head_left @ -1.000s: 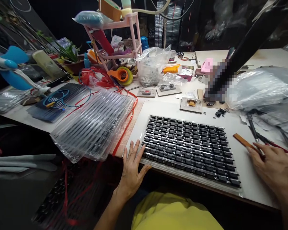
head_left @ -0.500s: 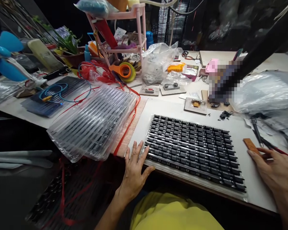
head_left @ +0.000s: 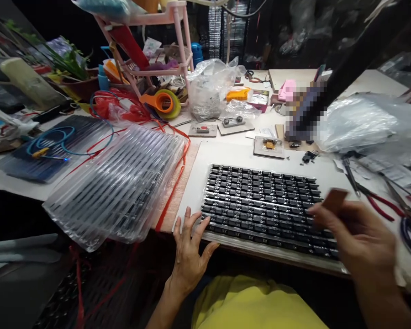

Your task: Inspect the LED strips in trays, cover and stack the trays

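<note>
My right hand (head_left: 358, 240) hovers at the lower right of the frame, its grip closed on a small brown strip (head_left: 334, 199) pinched between thumb and fingertips; the strip sticks up just above my fingers, over the right end of the tray of black chips (head_left: 260, 205). The hand is blurred, so I cannot tell whether the strip touches the tray.

My left hand (head_left: 189, 253) lies flat at the lower centre, fingers spread and holding nothing, with the fingertips resting on the near left corner of that tray. The tray sits on a pale mat (head_left: 222, 153) on the bench (head_left: 7, 187), filling the middle of the frame between my two hands, its rows of chips running left to right.

To the left of the tray, a stack of clear ribbed plastic tubes (head_left: 118, 183) slants across the bench edge, with a red cord (head_left: 173, 192) trailing along its right side. Right of my right hand lie red-handled pliers (head_left: 380, 205). Behind the tray, toward the upper centre, stand a crumpled clear bag (head_left: 210, 89), an orange tape dispenser (head_left: 162, 103) and a pink rack (head_left: 157, 50).
</note>
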The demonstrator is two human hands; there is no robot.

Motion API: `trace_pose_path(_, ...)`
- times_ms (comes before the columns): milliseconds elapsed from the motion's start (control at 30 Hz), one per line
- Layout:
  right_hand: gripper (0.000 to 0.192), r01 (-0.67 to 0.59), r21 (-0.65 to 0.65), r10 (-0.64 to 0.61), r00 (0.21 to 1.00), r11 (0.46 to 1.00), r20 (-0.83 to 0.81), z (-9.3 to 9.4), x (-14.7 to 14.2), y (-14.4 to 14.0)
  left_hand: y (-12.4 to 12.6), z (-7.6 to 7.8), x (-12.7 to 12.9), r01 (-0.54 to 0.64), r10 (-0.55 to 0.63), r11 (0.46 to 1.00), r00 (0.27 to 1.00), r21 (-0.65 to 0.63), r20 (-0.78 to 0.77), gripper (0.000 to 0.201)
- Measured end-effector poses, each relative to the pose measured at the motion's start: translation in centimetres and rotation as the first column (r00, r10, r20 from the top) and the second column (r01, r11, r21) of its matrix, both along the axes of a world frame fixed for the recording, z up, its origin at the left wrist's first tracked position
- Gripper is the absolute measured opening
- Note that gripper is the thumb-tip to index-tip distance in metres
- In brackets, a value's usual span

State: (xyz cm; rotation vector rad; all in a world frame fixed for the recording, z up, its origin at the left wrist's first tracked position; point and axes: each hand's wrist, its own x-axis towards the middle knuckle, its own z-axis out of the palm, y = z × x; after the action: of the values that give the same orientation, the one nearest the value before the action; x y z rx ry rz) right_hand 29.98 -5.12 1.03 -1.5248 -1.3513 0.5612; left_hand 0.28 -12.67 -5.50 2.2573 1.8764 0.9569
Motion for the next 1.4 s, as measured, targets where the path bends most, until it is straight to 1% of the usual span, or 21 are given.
trace_pose_path(33, 0.023, -0.163, -0.020, 0.160, 0.981, 0.986, -0.106, 0.4, -2.0, -0.2, 0.0, -0.1, -0.1, 0.007, -0.007, 1.000, 1.000, 0.001, -0.014, 0.047)
trace_pose_path(67, 0.020, -0.288, -0.027, 0.278, 0.941, 0.957, -0.195, 0.6, -4.0, -0.4, 0.0, -0.1, -0.2, 0.013, -0.013, 1.000, 1.000, 0.001, -0.027, 0.047)
trace_pose_path(100, 0.018, -0.367, -0.035, 0.345, 0.898, 0.929, -0.274, 0.8, -5.9, -0.5, 0.0, -0.1, -0.2, 0.017, -0.017, 1.000, 0.999, 0.001, -0.035, 0.047)
trace_pose_path(167, 0.020, -0.481, -0.045, 0.423, 0.809, 0.875, -0.408, 0.7, -9.0, -0.4, 0.1, -0.2, -0.3, 0.021, -0.021, 1.000, 0.999, -0.001, -0.041, 0.046)
trace_pose_path(267, 0.018, -0.571, -0.037, 0.466, 0.703, 0.820, -0.537, 0.0, -12.1, -0.1, 0.2, -0.3, -0.4, 0.026, -0.025, 1.000, 0.998, 0.006, -0.049, 0.047)
trace_pose_path(300, 0.016, -0.580, -0.036, 0.465, 0.686, 0.813, -0.561, -0.3, -12.7, 0.1, 0.2, -0.4, -0.4, 0.029, -0.028, 1.000, 0.998, 0.013, -0.051, 0.047)
trace_pose_path(367, 0.016, -0.571, -0.048, 0.442, 0.682, 0.819, -0.582, -1.0, -13.5, 0.5, 0.2, -0.5, -0.3, 0.035, -0.033, 0.999, 0.998, 0.028, -0.056, 0.046)
trace_pose_path(500, 0.022, -0.526, -0.094, 0.391, 0.728, 0.846, -0.563, -2.1, -14.3, 1.0, 0.4, -0.7, -0.3, 0.038, -0.036, 0.998, 0.998, 0.046, -0.057, 0.045)
trace_pose_path(600, 0.026, -0.524, -0.118, 0.394, 0.752, 0.843, -0.528, -2.5, -14.7, 1.1, 0.4, -0.7, -0.4, 0.038, -0.035, 0.998, 0.998, 0.052, -0.052, 0.044)
trace_pose_path(767, 0.026, -0.507, -0.134, 0.398, 0.791, 0.852, -0.465, -2.8, -15.0, 1.0, 0.5, -0.8, -0.4, 0.034, -0.031, 0.997, 0.999, 0.065, -0.041, 0.043)
trace_pose_path(1000, 0.021, -0.472, -0.103, 0.398, 0.825, 0.875, -0.403, -3.3, -15.2, 0.6, 0.6, -1.1, -0.3, 0.018, -0.017, 0.997, 1.000, 0.077, -0.023, 0.043)
trace_pose_path(1100, 0.020, -0.464, -0.060, 0.387, 0.797, 0.884, -0.465, -2.5, -15.2, 0.1, 0.5, -1.1, -0.3, 0.015, -0.013, 0.996, 1.000, 0.086, -0.023, 0.043)
trace_pose_path(1167, 0.020, -0.427, -0.003, 0.365, 0.775, 0.904, -0.516, -1.3, -14.5, -0.4, 0.3, -1.1, -0.5, 0.031, -0.028, 0.996, 0.999, 0.084, -0.029, 0.045)
trace_pose_path(1233, 0.024, -0.313, 0.061, 0.299, 0.805, 0.948, -0.512, -0.1, -12.9, -0.7, 0.1, -1.0, -0.7, 0.050, -0.049, 0.996, 0.999, 0.077, -0.014, 0.049)
trace_pose_path(1300, 0.032, -0.114, 0.131, 0.163, 0.866, 0.985, -0.472, 0.7, -10.1, -0.6, 0.1, -0.6, -0.9, 0.054, -0.056, 0.996, 0.998, 0.072, 0.032, 0.052)
trace_pose_path(1333, 0.037, 0.004, 0.166, 0.072, 0.889, 0.986, -0.452, 0.8, -8.3, -0.3, 0.2, -0.4, -1.0, 0.044, -0.047, 0.997, 0.998, 0.066, 0.052, 0.054)
trace_pose_path(1400, 0.048, 0.216, 0.222, -0.111, 0.907, 0.951, -0.406, 0.3, -4.3, 0.4, 0.6, 0.1, -1.1, 0.015, -0.017, 1.000, 0.998, 0.025, 0.052, 0.059)
